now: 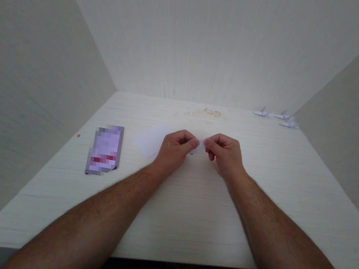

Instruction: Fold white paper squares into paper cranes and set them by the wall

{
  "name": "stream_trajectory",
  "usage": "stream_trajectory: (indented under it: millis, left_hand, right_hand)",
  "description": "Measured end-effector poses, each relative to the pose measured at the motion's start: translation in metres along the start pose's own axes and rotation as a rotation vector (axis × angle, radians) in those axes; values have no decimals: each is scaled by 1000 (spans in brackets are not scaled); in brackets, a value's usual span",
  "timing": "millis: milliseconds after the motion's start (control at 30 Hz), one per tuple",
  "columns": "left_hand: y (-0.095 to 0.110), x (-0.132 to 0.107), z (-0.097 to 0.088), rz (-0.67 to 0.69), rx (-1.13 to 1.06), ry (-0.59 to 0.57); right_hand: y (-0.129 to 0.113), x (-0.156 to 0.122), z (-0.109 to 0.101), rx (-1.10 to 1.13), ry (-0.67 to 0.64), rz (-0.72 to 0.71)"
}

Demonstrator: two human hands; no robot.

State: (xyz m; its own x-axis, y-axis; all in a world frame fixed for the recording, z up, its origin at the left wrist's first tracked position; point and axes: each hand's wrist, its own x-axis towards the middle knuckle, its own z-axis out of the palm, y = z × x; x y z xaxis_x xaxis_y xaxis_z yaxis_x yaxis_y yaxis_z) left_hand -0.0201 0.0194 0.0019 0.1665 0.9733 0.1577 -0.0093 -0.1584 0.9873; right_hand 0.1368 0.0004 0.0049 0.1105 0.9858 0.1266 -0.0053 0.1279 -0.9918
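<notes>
My left hand (176,147) and my right hand (224,153) meet over the middle of a pale wooden table (187,210). Both are closed in a pinch on one small piece of white paper (200,146), which shows only as a sliver between the fingertips. Just left of my left hand a loose white sheet of paper (148,140) lies flat on the table. Most of the pinched piece is hidden by my fingers.
A purple packet with a red band (105,150) lies flat at the left. Several small folded paper cranes (278,117) sit at the far right corner. A brownish stain (209,112) marks the table near the back wall. Walls close in on three sides.
</notes>
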Motion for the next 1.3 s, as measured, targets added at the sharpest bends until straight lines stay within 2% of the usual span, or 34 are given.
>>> stream_trajectory:
  millis: [200,367,533,667,1300]
  left_hand:
    - [4,0,0,-29,18,-30]
    - [9,-3,-1,-57,140,-88]
    - [5,-2,-2,-75,116,-59]
    - [0,0,-2,-51,31,-67]
    - [0,-1,1,-48,9,-22]
  right_hand:
    - [-1,1,-3,-105,55,-30]
    - [3,4,-5,-110,100,-74]
    - [5,3,-4,-42,17,-40]
    - [6,1,-4,-94,-55,-23]
    - [-3,-3,0,-259,-41,-65]
